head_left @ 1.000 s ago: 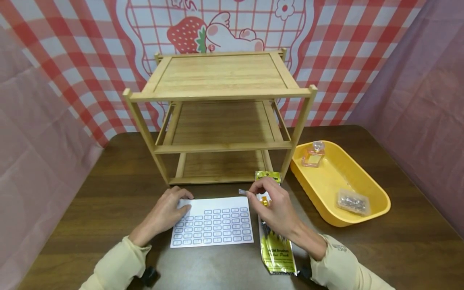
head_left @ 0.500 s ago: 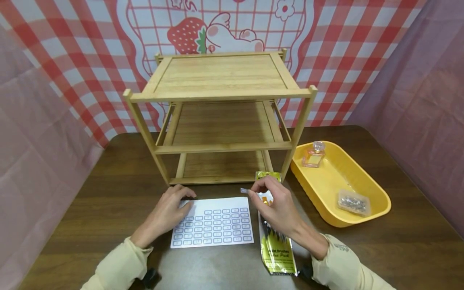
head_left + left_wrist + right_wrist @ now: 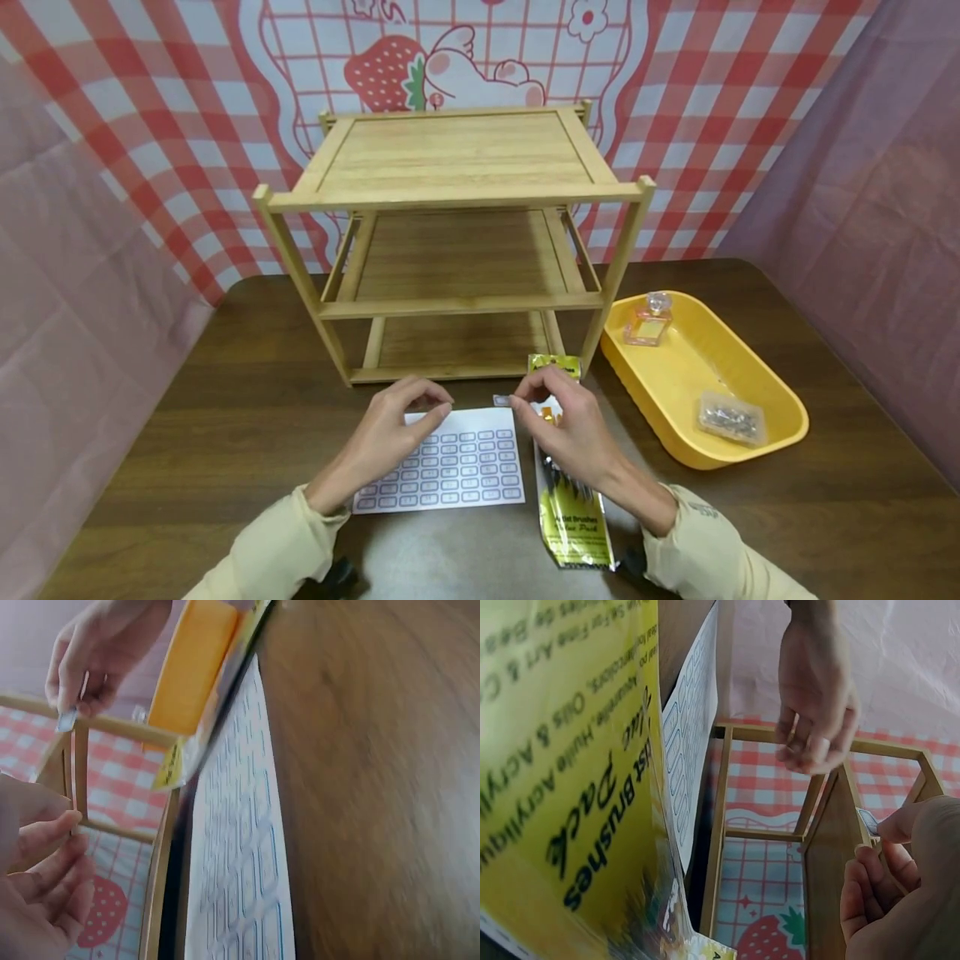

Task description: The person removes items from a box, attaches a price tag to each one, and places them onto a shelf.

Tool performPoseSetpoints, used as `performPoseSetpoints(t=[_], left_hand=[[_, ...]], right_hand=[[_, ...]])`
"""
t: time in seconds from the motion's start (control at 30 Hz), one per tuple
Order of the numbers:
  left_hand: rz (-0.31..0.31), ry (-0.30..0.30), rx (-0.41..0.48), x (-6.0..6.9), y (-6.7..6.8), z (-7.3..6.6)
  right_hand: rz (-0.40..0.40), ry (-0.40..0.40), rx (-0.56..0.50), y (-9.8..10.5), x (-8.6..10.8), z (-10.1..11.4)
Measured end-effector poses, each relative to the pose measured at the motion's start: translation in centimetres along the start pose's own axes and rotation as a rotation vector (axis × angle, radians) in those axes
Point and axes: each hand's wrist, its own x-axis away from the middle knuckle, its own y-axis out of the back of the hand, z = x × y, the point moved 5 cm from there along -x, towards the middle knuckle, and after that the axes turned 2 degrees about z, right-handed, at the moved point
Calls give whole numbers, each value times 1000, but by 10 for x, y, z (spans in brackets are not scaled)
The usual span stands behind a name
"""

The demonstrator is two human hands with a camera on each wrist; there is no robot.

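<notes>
My right hand (image 3: 570,425) pinches a small label sticker (image 3: 502,401) between thumb and forefinger, above the pack of artist brushes (image 3: 573,525). The sticker (image 3: 867,821) juts out past the fingertips in the right wrist view. Just left of it, my left hand (image 3: 393,433) hovers over the white sheet of label stickers (image 3: 465,467), its fingers loosely bent with nothing seen between them. That sheet lies on the table with rows of blue-outlined labels, a blank strip along its top edge. The left hand covers part of its left side.
A three-tier wooden shelf (image 3: 465,200) stands behind the sheet. At the right sits a yellow tray (image 3: 697,358) with a pink perfume bottle (image 3: 648,320) and a clear box of small metal pieces (image 3: 731,418). The dark wooden table (image 3: 187,467) extends to the left.
My left hand has lifted from the sheet's upper left corner and moved right toward the right hand. The right hand has stayed nearly in place, still pinching the sticker.
</notes>
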Motion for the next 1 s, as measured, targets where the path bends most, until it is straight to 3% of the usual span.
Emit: performPoseSetpoints(t=[0.37,0.57,1.0], left_hand=[[-16,-36,170,-7,-13,-16],[-4,-55,208,-10,-21,-21],[-3,-32,243,-12,-29,-21]], right_hand=[[76,-107,-64,-8,2,-2],[92,-148,-96,-11,3,-2],[90,-154,-106,-11,4,-4]])
